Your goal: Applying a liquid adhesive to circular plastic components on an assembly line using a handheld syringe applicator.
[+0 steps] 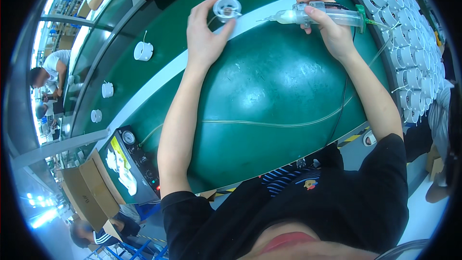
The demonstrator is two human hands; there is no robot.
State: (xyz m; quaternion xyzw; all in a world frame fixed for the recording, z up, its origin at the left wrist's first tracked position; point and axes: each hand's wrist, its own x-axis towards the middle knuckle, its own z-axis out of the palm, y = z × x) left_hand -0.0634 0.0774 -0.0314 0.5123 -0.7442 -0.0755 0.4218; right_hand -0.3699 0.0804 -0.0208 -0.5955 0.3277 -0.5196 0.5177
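Observation:
In my left hand (204, 36) a small white round housing (227, 9) is gripped between thumb and fingers, its open face turned up. Some small parts show inside it, too blurred to make out. My right hand (334, 31) is wrapped round a clear dispensing syringe (315, 16), which lies almost level. The syringe's thin needle points left at the housing and stops a short way from it. White material fills the front of the barrel, and a green cap (360, 18) closes the back, where a hose joins.
A dark tray (385, 74) on the right carries many similar white housings (403, 33). Single housings (143, 51) stand along the green surface at the left. A dispenser box (134, 163) with a gauge sits lower left; its clear hose (269, 124) crosses the green table (269, 86). People work nearby.

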